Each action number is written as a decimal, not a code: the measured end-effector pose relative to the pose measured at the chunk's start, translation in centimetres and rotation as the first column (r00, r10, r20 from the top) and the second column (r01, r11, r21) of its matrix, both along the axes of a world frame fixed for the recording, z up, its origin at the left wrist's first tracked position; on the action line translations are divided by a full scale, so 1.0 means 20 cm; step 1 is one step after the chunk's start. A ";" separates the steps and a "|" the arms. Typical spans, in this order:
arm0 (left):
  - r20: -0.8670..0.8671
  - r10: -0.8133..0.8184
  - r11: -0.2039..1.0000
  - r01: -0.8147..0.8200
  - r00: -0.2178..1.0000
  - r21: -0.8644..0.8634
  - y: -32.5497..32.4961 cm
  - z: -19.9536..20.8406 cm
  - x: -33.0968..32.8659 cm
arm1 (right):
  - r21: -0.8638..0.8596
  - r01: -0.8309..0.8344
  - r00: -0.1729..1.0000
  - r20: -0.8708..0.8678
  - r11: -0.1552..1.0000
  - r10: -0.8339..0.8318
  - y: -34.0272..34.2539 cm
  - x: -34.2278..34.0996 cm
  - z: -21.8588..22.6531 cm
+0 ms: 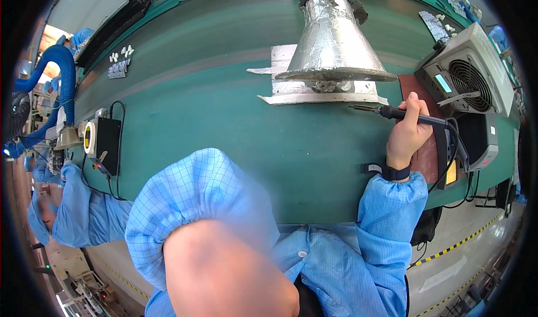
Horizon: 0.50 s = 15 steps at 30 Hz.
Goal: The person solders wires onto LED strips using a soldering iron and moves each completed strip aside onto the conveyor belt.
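A: What does the right hand (409,136) have?
B: A soldering iron (395,113), gripped with the fingers closed round it. Its tip points left over the green bench mat (314,154), near the foil-covered fume funnel (330,40).
A: And the left hand (224,266)?
B: Blurred, near the lens, below its checked sleeve (190,185); the fingers don't show, so its grip can't be told.

My worktop (252,132) is green; on it I have a pale sheet (291,87) near the far side, a reddish-brown mat (427,157) to my right and a black box (109,140) off to my left
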<state>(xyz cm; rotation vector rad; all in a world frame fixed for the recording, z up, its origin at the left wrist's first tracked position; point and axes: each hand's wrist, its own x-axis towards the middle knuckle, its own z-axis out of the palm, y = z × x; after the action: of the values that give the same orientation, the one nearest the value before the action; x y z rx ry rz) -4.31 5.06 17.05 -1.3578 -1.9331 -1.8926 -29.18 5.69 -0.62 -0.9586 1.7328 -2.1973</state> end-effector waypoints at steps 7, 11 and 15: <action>-0.299 0.166 0.976 -0.200 0.940 -0.090 0.00 -0.01 0.01 | 0.001 0.012 1.000 -0.017 1.000 -0.012 0.00 0.00 0.00; -0.457 0.275 0.937 -0.342 0.846 -0.070 0.05 -0.04 0.05 | 0.008 -0.001 1.000 0.002 1.000 0.001 0.00 0.00 0.00; 0.002 -0.016 1.000 0.016 1.000 -0.012 0.00 -0.01 0.00 | 0.022 0.003 1.000 -0.005 1.000 -0.002 0.01 -0.01 -0.01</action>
<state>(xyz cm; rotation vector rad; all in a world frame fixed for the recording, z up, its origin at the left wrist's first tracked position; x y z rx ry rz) -4.24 4.99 16.95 -1.3791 -1.9437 -1.8927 -29.38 5.84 -0.85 -0.9584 1.7577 -2.1745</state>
